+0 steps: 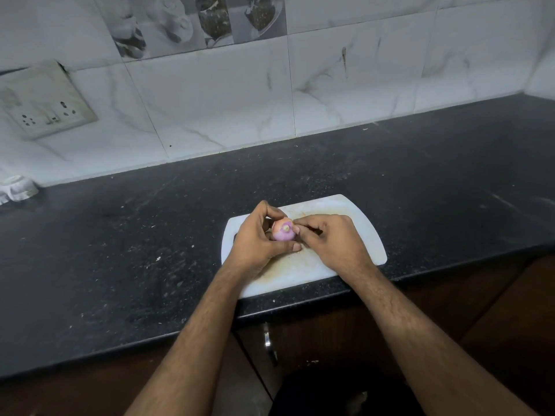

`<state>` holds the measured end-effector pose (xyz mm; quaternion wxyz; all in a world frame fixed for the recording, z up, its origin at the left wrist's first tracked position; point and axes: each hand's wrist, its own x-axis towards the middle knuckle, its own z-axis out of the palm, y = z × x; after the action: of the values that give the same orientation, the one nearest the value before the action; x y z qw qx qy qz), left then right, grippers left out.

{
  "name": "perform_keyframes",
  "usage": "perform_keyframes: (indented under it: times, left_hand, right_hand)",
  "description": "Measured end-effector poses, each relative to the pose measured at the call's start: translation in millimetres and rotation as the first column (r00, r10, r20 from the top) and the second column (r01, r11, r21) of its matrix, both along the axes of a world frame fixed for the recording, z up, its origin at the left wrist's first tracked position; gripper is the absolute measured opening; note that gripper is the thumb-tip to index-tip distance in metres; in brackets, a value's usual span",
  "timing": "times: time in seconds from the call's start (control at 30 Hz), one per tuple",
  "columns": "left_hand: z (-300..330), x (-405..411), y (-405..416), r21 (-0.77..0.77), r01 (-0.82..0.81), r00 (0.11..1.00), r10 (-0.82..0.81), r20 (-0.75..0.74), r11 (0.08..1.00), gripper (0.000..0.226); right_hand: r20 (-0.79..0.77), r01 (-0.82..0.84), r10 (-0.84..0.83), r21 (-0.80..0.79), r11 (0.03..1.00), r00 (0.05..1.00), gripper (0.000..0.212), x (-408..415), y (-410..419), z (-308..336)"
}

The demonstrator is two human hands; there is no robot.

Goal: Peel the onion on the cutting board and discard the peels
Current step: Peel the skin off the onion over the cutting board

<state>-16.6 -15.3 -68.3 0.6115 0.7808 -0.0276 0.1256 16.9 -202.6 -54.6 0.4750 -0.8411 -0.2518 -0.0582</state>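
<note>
The onion is held just above the middle of the white cutting board, which lies on the dark counter at about 6 o'clock, close to the counter's front edge. It is cupped by the left hand from its 9 o'clock side: the fingers are curled round the far side and the thumb is laid beneath it at 6 o'clock, so that the bulb is kept from turning while it is worked on. The pale root end is turned up toward the camera, probably so that the skin's edge can be seen and caught there.

The right hand is brought in from 3 o'clock with its fingers bent and its fingertips pressed against the onion's side, apparently pinching at the skin. Whether a strip of peel has been caught cannot be told. Purple skin is seen on the lower part of the bulb, so the peeling is judged unfinished.

The work is kept over the board, presumably so that peels fall there for gathering. A wall socket is seen at 10 o'clock, and a small white object at 9 o'clock.
</note>
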Motion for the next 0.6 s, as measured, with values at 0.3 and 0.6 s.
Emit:
perform_keyframes:
  times: [0.3,0.6]
  left_hand:
    - [-0.3,1.4,0.3,0.034,0.022,1.0,-0.023,0.021,0.999,0.056]
    - [0.1,1.1,-2.6,0.088,0.002,0.998,-0.008,0.069,0.996,0.045]
  right_hand:
    - [-0.031,0.035,-0.036,-0.027,0.999,0.999,0.014,2.2,2.6,-0.8]
    - [-0.016,0.104,-0.107,-0.136,0.985,0.994,0.019,-3.2,3.7,5.9]
